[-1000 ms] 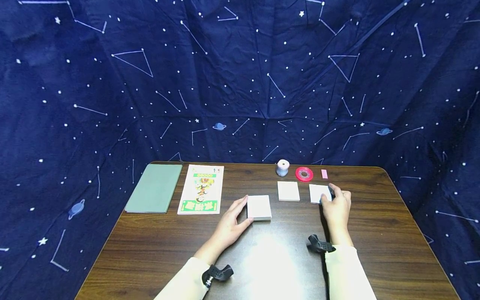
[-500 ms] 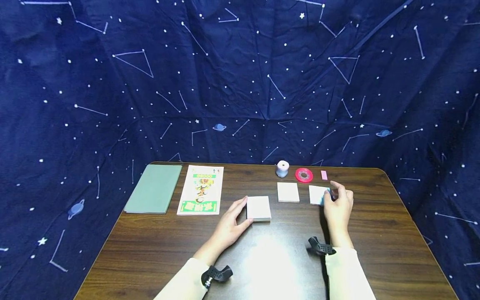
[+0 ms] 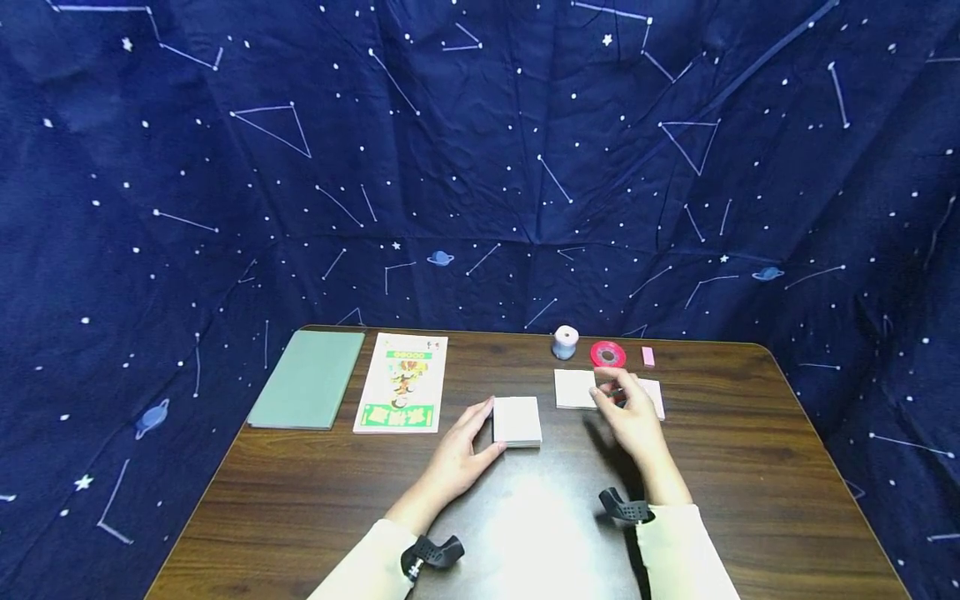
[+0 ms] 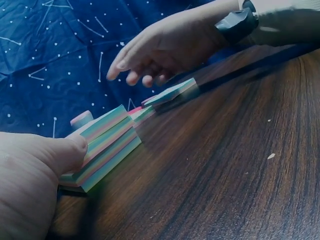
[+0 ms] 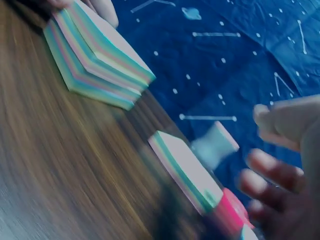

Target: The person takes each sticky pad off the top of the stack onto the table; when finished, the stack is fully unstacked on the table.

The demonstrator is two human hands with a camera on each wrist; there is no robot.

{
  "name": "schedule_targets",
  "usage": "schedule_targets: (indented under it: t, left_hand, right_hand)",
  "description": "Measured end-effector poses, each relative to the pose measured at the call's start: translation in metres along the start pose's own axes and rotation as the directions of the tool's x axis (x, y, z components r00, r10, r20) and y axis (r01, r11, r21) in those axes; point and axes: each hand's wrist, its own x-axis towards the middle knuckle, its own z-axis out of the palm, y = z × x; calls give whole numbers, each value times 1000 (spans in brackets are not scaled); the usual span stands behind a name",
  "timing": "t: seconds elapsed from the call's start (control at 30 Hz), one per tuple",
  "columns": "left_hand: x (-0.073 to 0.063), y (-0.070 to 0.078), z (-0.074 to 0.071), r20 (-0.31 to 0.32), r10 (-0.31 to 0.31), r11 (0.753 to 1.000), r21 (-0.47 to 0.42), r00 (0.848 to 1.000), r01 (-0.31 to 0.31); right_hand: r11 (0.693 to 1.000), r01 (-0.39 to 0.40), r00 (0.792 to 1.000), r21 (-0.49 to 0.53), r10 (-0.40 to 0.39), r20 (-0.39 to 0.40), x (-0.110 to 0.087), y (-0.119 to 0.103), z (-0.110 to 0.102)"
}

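A thick stack of square note paper point(image 3: 517, 421) lies mid-table, white on top; its sides show layered pastel colours in the left wrist view. My left hand point(image 3: 453, 454) holds this stack at its left side, the thumb at the near corner. To the right lie two thinner square note pads, a middle pad point(image 3: 574, 389) and a right pad point(image 3: 655, 397). Over the gap between them hovers my right hand point(image 3: 633, 421), its fingers loosely bent with nothing between them. It partly hides the right pad. In the right wrist view, the fingers point(image 5: 272, 170) appear apart from the pad.
Behind the pads stand a thread spool point(image 3: 565, 342), a red ring-shaped reel point(image 3: 607, 354) and a small pink block point(image 3: 648, 357). On the left lie a green folder or book point(image 3: 307, 379) and a printed booklet point(image 3: 401, 383). A dark blue curtain point(image 3: 480, 167) hangs behind the table.
My right hand has let go of the right pad and moved left toward the middle pad. The left hand stays on the stack.
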Motion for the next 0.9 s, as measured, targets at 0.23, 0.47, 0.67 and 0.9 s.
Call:
schedule_targets:
  t: [0.23, 0.47, 0.67, 0.9]
  left_hand:
    - [-1, -1, 0, 2, -15, 1000, 11, 1000, 15]
    - [-1, -1, -1, 0, -14, 1000, 20, 1000, 14]
    - [-2, -3, -1, 9, -17, 999, 32, 1000, 17]
    - [-1, -4, -2, 14, -11, 999, 45, 1000, 10]
  right_hand:
    - [963, -116, 947, 243, 33, 320, -8, -10, 26]
    - [883, -191, 914, 429, 1, 405, -15, -11, 39]
    - [828, -242, 895, 507, -11, 445, -22, -2, 52]
    - [889, -220, 888, 401, 12, 460, -25, -6, 69]
